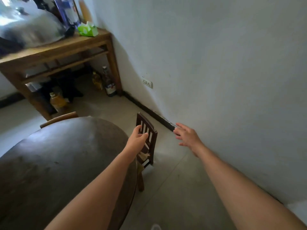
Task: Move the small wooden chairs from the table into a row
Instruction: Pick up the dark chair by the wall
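Observation:
A small dark wooden chair [150, 130] with a slatted back stands on the floor, tucked against the right edge of the round dark table [58, 155]. My left hand [137, 139] hovers just in front of the chair's backrest, fingers apart and curled, holding nothing. My right hand [186, 135] is spread open to the right of the chair, near the wall's dark baseboard. A second chair's lighter wooden top rail [59, 118] shows behind the table's far edge.
A wooden side table [66, 45] stands at the back left with a metal dome cover [28, 25] and a green tissue pack [87, 29] on top; several bottles [109, 83] stand beneath it. The white wall [216, 63] with a socket [147, 83] runs along the right.

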The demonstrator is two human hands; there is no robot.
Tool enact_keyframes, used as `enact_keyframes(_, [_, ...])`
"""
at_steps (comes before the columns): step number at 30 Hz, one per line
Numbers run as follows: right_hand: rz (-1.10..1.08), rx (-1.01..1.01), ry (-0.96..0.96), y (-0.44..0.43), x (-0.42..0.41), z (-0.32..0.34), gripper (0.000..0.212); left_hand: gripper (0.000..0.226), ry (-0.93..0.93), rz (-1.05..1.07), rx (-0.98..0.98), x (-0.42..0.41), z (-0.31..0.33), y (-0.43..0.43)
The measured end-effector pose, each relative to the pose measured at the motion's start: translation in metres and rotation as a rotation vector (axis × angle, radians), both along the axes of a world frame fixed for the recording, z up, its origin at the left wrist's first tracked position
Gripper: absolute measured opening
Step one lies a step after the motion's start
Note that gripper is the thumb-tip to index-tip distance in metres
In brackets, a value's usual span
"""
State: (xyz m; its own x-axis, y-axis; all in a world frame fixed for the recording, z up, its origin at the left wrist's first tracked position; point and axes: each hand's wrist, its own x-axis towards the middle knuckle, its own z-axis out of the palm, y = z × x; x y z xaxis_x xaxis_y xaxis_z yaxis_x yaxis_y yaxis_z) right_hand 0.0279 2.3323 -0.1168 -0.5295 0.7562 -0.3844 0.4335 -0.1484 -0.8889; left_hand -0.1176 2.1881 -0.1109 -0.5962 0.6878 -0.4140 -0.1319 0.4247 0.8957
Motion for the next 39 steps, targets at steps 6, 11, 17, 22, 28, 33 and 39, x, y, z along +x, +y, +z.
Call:
enact_keyframes(6, [0.145,0.043,-0.042,0.091,-0.082,-0.016,0.048,0.066,-0.04,0.102,-0.066,-0.051,-0.033,0.084])
enact_keyframes(11, [0.296,0.093,-0.086,0.158,-0.159,-0.046,0.048,0.07,-0.072,0.216,-0.101,-0.102,-0.083,0.148])
enact_keyframes(17, [0.453,0.026,-0.169,0.218,-0.243,-0.114,0.05,0.078,-0.188,0.329,-0.17,-0.146,-0.164,0.22])
enact_keyframes(22, [0.619,-0.035,-0.191,0.237,-0.285,-0.175,0.06,0.083,-0.238,0.418,-0.245,-0.15,-0.216,0.247])
enact_keyframes(28, [0.741,-0.019,-0.301,0.247,-0.311,-0.246,0.078,0.08,-0.19,0.528,-0.324,-0.145,-0.263,0.267])
enact_keyframes(33, [0.904,-0.04,-0.318,0.246,-0.327,-0.282,0.099,0.092,-0.151,0.547,-0.433,-0.141,-0.299,0.274])
enact_keyframes(39, [1.017,0.143,-0.35,0.22,-0.342,-0.31,0.109,0.07,0.036,0.269,-0.709,-0.138,-0.321,0.293])
